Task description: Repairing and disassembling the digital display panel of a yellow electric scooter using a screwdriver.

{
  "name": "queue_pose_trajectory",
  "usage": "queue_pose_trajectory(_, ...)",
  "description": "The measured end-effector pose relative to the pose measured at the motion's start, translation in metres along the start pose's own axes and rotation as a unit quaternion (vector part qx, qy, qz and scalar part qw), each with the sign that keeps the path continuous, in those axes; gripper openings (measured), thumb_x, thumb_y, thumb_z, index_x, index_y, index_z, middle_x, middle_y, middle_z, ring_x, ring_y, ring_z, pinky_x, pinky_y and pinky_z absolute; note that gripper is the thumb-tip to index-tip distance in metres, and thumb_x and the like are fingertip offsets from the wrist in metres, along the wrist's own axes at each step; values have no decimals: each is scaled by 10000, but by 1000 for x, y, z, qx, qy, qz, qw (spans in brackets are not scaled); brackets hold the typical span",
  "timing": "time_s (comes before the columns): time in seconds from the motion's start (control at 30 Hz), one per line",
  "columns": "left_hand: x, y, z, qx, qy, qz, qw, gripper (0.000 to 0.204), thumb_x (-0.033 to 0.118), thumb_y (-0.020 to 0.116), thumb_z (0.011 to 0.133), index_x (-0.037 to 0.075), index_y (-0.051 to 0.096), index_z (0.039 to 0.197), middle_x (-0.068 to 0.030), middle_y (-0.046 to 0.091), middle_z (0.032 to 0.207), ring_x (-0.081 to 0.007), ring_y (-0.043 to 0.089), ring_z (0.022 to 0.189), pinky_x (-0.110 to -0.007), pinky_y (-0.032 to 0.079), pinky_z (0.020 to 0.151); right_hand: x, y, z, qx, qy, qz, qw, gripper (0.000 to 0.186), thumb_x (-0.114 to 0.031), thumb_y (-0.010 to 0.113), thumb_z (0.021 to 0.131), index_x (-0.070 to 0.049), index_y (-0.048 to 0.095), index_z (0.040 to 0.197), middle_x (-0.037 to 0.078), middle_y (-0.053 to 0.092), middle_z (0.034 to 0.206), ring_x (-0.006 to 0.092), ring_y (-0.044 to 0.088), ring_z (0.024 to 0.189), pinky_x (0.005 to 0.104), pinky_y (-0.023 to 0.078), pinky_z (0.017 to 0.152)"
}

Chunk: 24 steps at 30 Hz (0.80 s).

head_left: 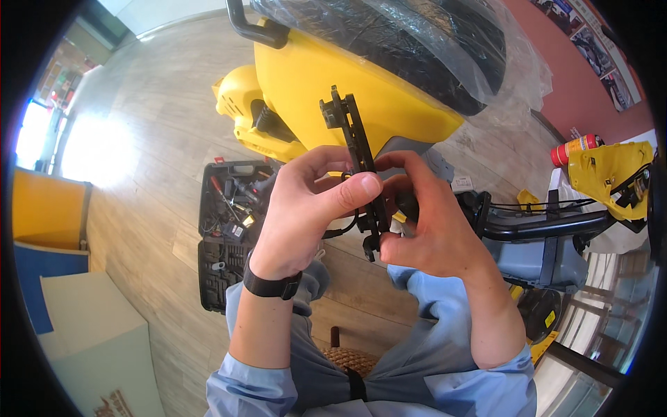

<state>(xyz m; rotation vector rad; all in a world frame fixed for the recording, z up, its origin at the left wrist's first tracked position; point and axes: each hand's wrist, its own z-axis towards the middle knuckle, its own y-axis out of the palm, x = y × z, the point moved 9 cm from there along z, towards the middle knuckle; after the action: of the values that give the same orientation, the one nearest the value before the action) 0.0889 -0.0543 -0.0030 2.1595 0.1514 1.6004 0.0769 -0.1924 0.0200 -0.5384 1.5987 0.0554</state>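
Note:
Between both hands, above my knees, stands a long narrow black plastic part (356, 128) with clips and slots along it. My left hand (302, 201) is closed on its left side, the thumb pressed along its middle. From the other side my right hand (438, 226) grips the lower part, fingers curled behind it and partly hidden. A thin black cable (340, 231) comes out near the left thumb and runs down beside the part. What the right fingertips touch behind the part cannot be made out.
An open black tool case (210, 201) with tools lies on the floor at left. Ahead stands a large yellow machine body (306, 83) with plastic film (479, 42). At right are a black tube frame (549, 228), a yellow cover (604, 177) and a red cylinder (575, 147).

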Motion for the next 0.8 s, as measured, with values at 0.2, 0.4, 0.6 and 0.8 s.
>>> queue_pose_trajectory(0.2,0,0,0,5,7,5,1000,612,262,876,819,-92,601,1235,-152,720,1032,-175,704,944,-290,552,861,-1,2,1,3,-1,0,1000,743,-212,811,642,55,481,1253,153,712,896,258,698,771,345,549,727)
queue_pose_trajectory(0.4,8,-1,-2,-17,22,35,999,621,219,902,786,-57,608,1258,-147,729,1035,-176,703,956,-296,554,873,1,3,-2,-15,-37,-10,999,755,-218,809,661,44,478,1287,176,696,993,276,696,858,361,544,805)
queue_pose_trajectory(0.6,21,11,-6,-89,76,127,985,790,67,935,674,-22,548,1357,-93,663,1243,-178,625,1197,-364,494,1059,-12,-29,-3,53,-139,33,988,782,-215,795,713,9,459,1383,177,622,1191,262,626,1083,370,473,994)
queue_pose_trajectory(0.8,11,20,-6,-105,74,172,977,826,60,944,637,23,559,1367,-76,644,1283,-180,593,1253,-379,473,1087,-35,-43,-18,142,-233,65,960,800,-183,827,681,-20,490,1388,162,647,1190,230,635,1121,373,466,1022)
